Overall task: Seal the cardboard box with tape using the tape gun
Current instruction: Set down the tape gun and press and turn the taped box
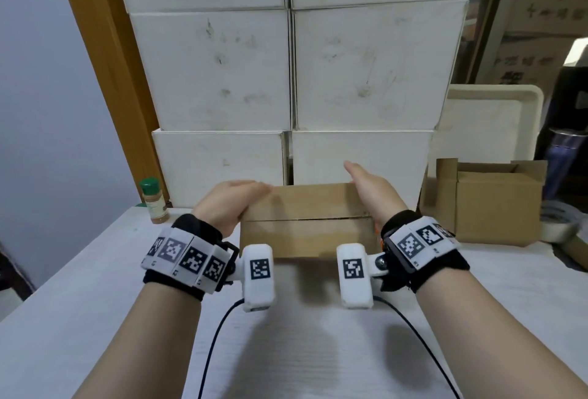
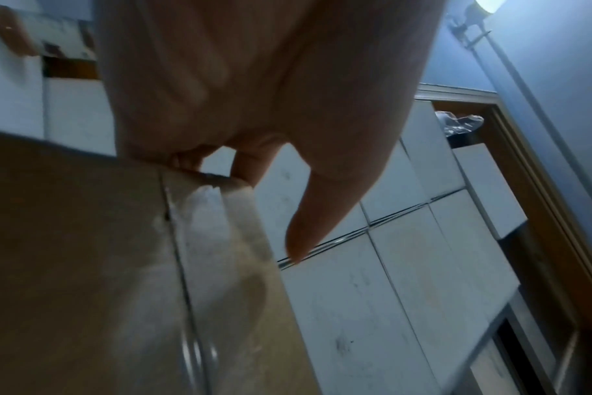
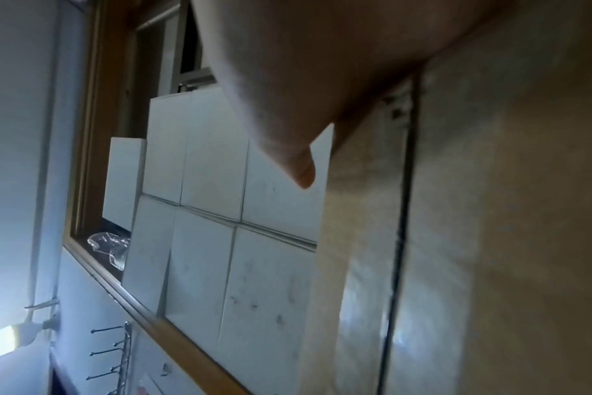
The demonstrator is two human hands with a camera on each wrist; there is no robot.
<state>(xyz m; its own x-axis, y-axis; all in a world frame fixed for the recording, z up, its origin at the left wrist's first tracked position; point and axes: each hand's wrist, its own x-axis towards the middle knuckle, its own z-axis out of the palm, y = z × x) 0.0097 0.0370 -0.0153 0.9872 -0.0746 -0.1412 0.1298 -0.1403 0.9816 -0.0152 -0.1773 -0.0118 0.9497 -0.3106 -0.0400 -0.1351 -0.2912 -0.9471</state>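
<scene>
A small brown cardboard box (image 1: 305, 207) sits on the white table, flaps closed, its seam (image 1: 305, 219) running left to right. My left hand (image 1: 232, 201) lies over the box's left end, fingers reaching onto the far top corner and thumb free. My right hand (image 1: 369, 191) rests flat against the right end with the thumb pointing away; its fingers are hidden. In the left wrist view a glossy clear tape strip (image 2: 213, 267) lies along the box (image 2: 85, 267) seam. The right wrist view shows the same sheen beside the seam of the box (image 3: 507, 240). No tape gun is in view.
Stacked white boxes (image 1: 286, 64) form a wall right behind the box. A green-capped spice bottle (image 1: 154, 201) stands at the left. To the right are an open cardboard box (image 1: 493, 204), a tape roll (image 1: 560, 226) and a white tray (image 1: 490, 118). The table (image 1: 95, 303) stretches toward me.
</scene>
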